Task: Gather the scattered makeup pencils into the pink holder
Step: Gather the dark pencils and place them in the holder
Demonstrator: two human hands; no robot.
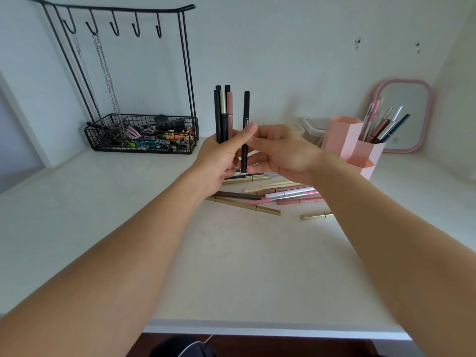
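My left hand (pixel 223 157) holds a bundle of makeup pencils (pixel 223 112) upright above the white desk. A single black pencil (pixel 245 117) stands upright between both hands, with the fingers of my right hand (pixel 280 150) pinching its middle and my left thumb touching it. Several more pencils (pixel 280 193), gold, pink, brown and white, lie scattered on the desk just under and behind my hands. The pink holder (pixel 355 143) stands at the right, with several pencils (pixel 381 124) leaning in its tall rear compartment.
A black wire rack with hooks and a basket of small items (pixel 144 135) stands at the back left. A pink-framed mirror (pixel 404 114) leans on the wall behind the holder. A clear container (pixel 313 127) sits left of the holder. The desk's front edge (pixel 257 328) is near.
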